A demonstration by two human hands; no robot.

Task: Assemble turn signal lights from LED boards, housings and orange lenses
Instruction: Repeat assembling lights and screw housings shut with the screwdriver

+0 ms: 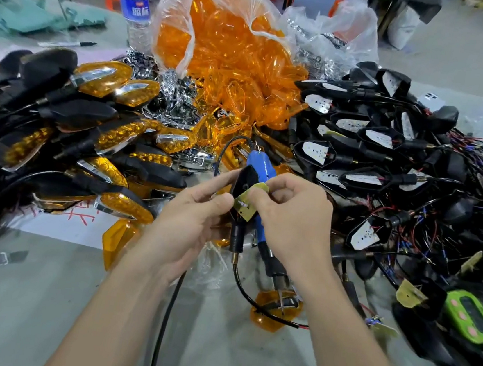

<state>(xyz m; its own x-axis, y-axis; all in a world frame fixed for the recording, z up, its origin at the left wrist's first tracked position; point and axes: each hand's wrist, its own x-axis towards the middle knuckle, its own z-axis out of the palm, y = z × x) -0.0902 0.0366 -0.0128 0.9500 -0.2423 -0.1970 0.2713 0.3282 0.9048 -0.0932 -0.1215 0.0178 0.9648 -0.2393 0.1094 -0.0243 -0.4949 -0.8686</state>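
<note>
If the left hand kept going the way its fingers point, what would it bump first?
The left hand points up and right and pinches the black housing; past that, probably the blue tool, though depth is unclear.

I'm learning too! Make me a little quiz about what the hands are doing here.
1. True or false: the left hand holds a black housing.
2. What does the right hand pinch? A) a small yellow board B) a spoon C) a sock
3. Fill in: the clear bag is full of ____ lenses.
Key: 1 true; 2 A; 3 orange.
</note>
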